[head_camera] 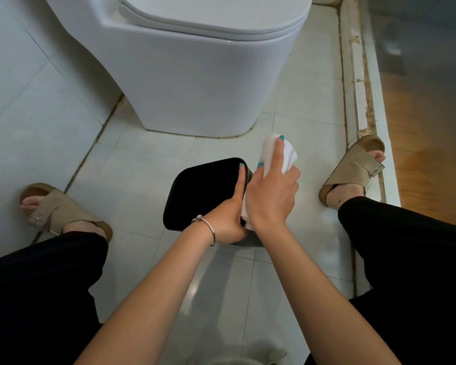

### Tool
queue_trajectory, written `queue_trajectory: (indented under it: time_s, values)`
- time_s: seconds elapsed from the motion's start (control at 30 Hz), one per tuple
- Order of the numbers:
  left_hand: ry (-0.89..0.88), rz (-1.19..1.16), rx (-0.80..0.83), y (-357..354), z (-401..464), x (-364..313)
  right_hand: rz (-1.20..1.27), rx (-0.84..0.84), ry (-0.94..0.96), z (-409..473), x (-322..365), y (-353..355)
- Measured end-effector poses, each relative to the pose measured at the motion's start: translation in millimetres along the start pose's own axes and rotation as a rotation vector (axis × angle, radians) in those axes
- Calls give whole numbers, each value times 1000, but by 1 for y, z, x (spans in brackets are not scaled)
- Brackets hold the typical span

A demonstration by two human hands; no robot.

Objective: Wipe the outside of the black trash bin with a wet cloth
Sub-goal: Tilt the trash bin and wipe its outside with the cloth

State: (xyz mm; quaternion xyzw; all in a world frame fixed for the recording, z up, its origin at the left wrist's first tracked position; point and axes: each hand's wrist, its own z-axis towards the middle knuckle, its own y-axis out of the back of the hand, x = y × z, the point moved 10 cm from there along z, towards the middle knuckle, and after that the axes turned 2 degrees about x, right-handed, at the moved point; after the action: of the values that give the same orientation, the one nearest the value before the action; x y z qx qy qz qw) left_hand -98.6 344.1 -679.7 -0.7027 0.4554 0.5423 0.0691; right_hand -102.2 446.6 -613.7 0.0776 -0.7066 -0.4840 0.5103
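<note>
Wiping is underway on the black trash bin (206, 191), which is sitting on the tiled floor (148, 159) just in front of the toilet (195, 75), between the person's two sandalled feet; the left hand (228, 219) is gripping the bin at its near right corner, fingers (240, 180) curled over the rim with one lying along the top edge, steadying it; a bracelet (208, 227) is showing on that wrist; the right hand (271, 193) is clenching the white cloth (277, 154) and pressing it against the bin's right outer side, thumb and forefinger pinching the bunched fabric, part of the cloth sticking up past the fingertips and part trailing down beside the left hand; whether the cloth is wet cannot be told from this view; judging by the pose, the step in hand is the wiping of the right-hand wall, so the task is looking only partly done; the far, left and near faces are showing no cloth contact right now; the next move is likely calling for dragging the cloth down or along that side while the left hand is holding the bin firm, then turning the bin to bring another face round; risk is the light bin tipping or sliding on the smooth tile if the steadying grip is loosening.
</note>
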Motion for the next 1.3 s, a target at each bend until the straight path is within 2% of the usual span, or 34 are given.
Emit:
queue_trajectory:
  time_s: [0.23,0.43,0.63,0.8,0.97,1.3]
  values:
    - [16,145,19,-1,-12,-12,-5,5,-87,26,-7,-3]
    - [1,123,22,1,-8,-9,-50,-65,-43,20,1,2]
    - [23,88,8,4,-7,-6,-24,-9,-43,18,-1,-6]
    - [33,101,14,6,-18,-7,16,3,-118,31,-6,-12]
    - [33,67,-5,11,-14,-4,10,-34,-43,21,5,-8]
    - [34,55,3,11,-18,-6,137,88,-22,19,-2,-18]
